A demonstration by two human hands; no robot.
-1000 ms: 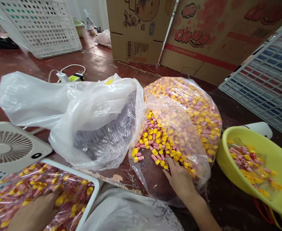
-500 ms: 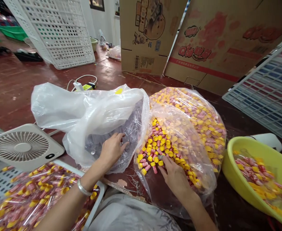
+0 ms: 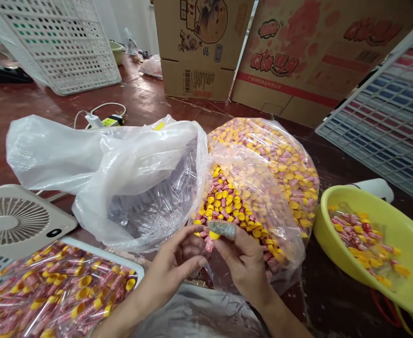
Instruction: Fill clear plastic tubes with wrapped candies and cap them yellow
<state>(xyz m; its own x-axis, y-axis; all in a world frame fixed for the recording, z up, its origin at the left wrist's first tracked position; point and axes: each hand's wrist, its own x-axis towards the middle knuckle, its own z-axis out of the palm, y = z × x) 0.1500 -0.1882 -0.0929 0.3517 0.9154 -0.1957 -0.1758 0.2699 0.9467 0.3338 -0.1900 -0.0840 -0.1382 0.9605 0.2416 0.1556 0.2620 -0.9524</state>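
Note:
In front of me both my hands meet. My right hand (image 3: 243, 256) pinches a yellow-capped red-and-white piece (image 3: 209, 244) between thumb and forefinger; a grey wrap covers that forefinger. My left hand (image 3: 180, 258) is right beside it, fingers curled with the forefinger reaching toward the cap. What lies in its curl is too unclear to name, possibly something transparent. Behind the left hand lies an open white plastic bag (image 3: 107, 159) of clear tubes (image 3: 164, 202). Past my right hand, a clear bag (image 3: 259, 159) spills many more yellow-capped pieces (image 3: 227, 197).
At lower left a white crate (image 3: 137, 270) holds filled clear tubes, with a fan (image 3: 12, 220) behind it. A yellow basin (image 3: 333, 253) with more pieces stands right. Cardboard boxes (image 3: 199, 51), an upright white crate (image 3: 75, 47) and a rack (image 3: 385, 112) stand farther back.
My left hand has come out of the bag of clear tubes toward my right hand. My right hand has drawn back from the pile with a capped piece. The view has shifted slightly.

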